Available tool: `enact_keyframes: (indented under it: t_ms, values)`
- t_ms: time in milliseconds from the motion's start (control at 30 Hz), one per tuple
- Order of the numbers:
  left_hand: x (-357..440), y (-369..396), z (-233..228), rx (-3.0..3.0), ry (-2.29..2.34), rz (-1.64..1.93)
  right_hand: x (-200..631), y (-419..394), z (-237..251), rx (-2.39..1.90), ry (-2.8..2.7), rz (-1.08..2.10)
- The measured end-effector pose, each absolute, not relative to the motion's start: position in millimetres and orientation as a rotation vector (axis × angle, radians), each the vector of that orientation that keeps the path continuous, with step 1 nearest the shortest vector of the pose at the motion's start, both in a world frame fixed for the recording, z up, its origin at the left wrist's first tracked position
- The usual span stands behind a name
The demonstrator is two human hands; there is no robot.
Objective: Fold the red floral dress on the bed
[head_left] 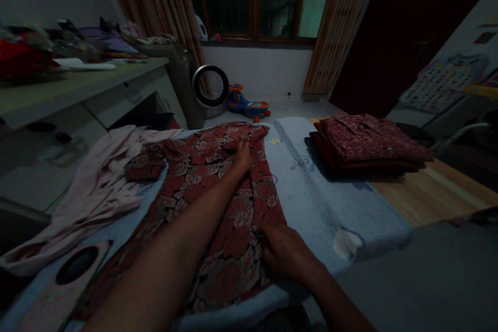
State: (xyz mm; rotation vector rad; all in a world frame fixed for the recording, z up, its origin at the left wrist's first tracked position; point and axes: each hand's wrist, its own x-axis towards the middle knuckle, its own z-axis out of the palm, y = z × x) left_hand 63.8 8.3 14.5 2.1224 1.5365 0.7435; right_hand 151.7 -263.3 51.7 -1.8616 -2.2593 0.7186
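A red garment with a leaf print [202, 187] lies spread flat on a pale blue padded cloth [311, 192]. My left hand [243, 158] reaches far forward and presses flat on the garment's upper part, near its collar end. At the garment's right edge, closer to me, my right hand [284, 254] rests with fingers pinching the fabric. Whether that hand grips or only presses the fabric is unclear in the dim light.
A pale pink garment [97, 187] lies crumpled on the left. Folded red clothes [365, 142] are stacked at the right on a wooden surface [428, 192]. A cluttered counter [78, 83] runs along the left; a round fan [210, 86] and a toy [249, 105] stand on the floor beyond.
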Motion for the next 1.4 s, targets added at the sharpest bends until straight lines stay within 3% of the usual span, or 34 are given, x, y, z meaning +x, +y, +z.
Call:
enact_keyframes:
  t_ms: [167, 367, 533, 667, 900, 1400]
  values:
    - [54.1, -9.5, 18.5, 2.331, 1.719, 0.425, 151.7, -270.0, 54.2, -1.796, -2.233, 0.753]
    - [37.2, -53.8, 32.8, 2.49, 1.658, 0.459, 183.0, -278.1, 58.3, -1.463, -2.012, 1.091]
    - [14.4, -122.6, 43.1, 2.654, 0.883, 0.286, 224.1, -285.3, 42.1, -1.577, -1.677, 0.897]
    - [-7.1, -178.9, 40.7, 2.59, 0.514, 0.219, 240.0, -296.7, 28.1, -1.66, -1.695, 0.79]
    - [-27.3, -223.9, 36.3, 2.605, 0.545, 0.258, 231.6, -320.9, 20.4, -1.594, -1.899, 0.74]
    - [-19.9, -241.4, 16.9, 2.475, 0.758, 0.468, 208.3, -331.0, 5.4, -1.686, -1.952, 0.343]
